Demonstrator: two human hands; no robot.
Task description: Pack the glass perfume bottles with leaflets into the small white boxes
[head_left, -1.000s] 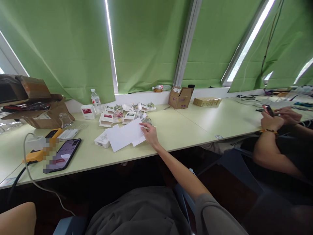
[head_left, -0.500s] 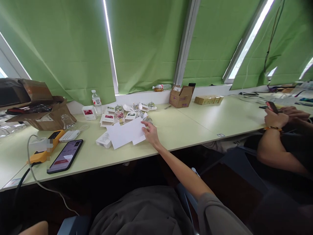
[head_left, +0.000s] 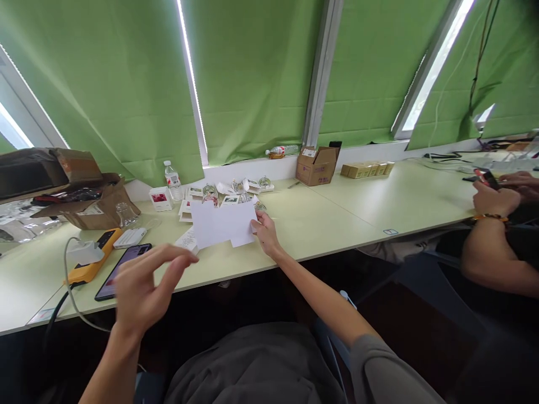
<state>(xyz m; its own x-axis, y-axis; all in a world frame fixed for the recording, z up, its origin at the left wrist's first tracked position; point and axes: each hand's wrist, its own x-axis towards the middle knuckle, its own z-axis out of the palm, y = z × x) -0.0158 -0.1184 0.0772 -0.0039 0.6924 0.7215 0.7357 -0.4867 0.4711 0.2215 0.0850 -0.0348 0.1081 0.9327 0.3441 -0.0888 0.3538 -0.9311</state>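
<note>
My right hand [head_left: 264, 233] grips the right edge of a few white paper sheets [head_left: 221, 224] and holds them raised and tilted above the pale green table [head_left: 337, 216]. My left hand [head_left: 145, 283] hovers in the air near the table's front edge, fingers apart and holding nothing, in front of a dark phone [head_left: 110, 276]. Behind the sheets lie small white boxes [head_left: 160, 197] with pictures and small glass jars [head_left: 209, 193]. A flat white packet [head_left: 187, 240] lies just left of the sheets.
An open cardboard box [head_left: 90, 205] and a water bottle [head_left: 173, 179] stand at the back left. A yellow device [head_left: 90, 259] with a cable lies beside the phone. A small brown box [head_left: 315, 166] sits by the window. Another person's hands [head_left: 499, 193] hold a phone at right.
My right hand has lifted the paper sheets off the table and tilted them up. My left hand has risen into view from the lower left. The view has shifted slightly.
</note>
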